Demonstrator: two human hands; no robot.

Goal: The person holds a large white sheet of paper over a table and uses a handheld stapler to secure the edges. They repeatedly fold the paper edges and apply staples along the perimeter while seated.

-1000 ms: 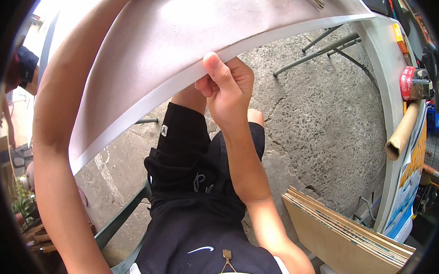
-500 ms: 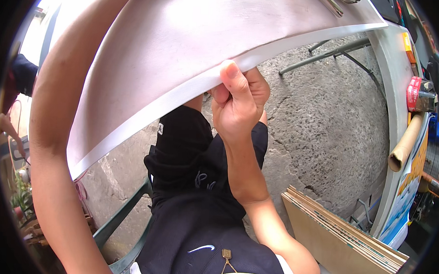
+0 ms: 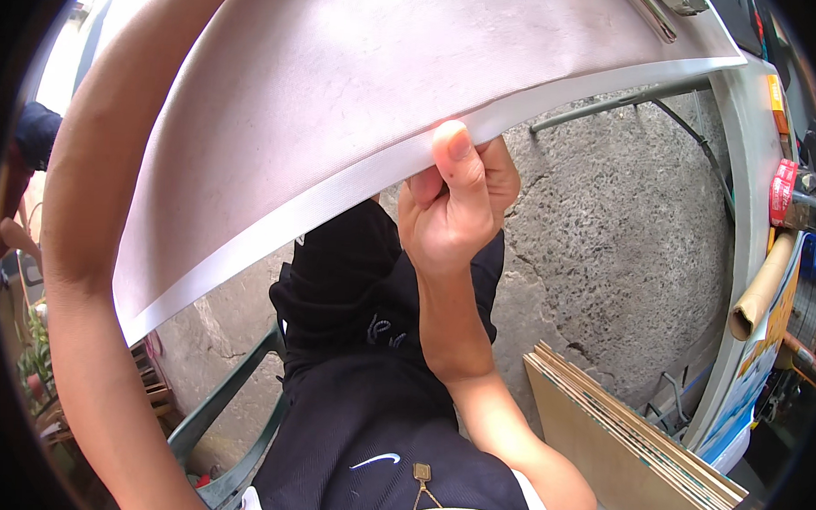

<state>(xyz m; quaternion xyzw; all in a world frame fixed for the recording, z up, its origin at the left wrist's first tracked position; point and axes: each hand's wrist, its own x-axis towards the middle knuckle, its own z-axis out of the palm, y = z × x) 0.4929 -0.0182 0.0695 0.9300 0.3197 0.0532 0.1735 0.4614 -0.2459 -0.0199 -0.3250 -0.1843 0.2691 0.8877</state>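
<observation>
A large pale pinkish canvas sheet (image 3: 342,91) with a white border spans the upper part of the view, its near edge curving over my lap. My right hand (image 3: 459,198) is closed on that white border, thumb on top and bent fingers partly hidden underneath. Along the left side my left arm (image 3: 99,217) reaches up and past the sheet; the hand itself lies beyond the top edge of the view. A thin metal tool (image 3: 652,16) rests on the sheet at the upper right, its far end cut off.
At the right, a table edge (image 3: 739,177) bears a cardboard tube (image 3: 762,290) and a roll with a red label (image 3: 781,193). Several thin boards (image 3: 626,433) lean below it. A green chair arm (image 3: 228,397) is at my left, and another person (image 3: 36,139) shows at the far left.
The view has shifted slightly, so the sheet's right end, table and tube sit farther right and lower. My right hand keeps its pinch on the border.
</observation>
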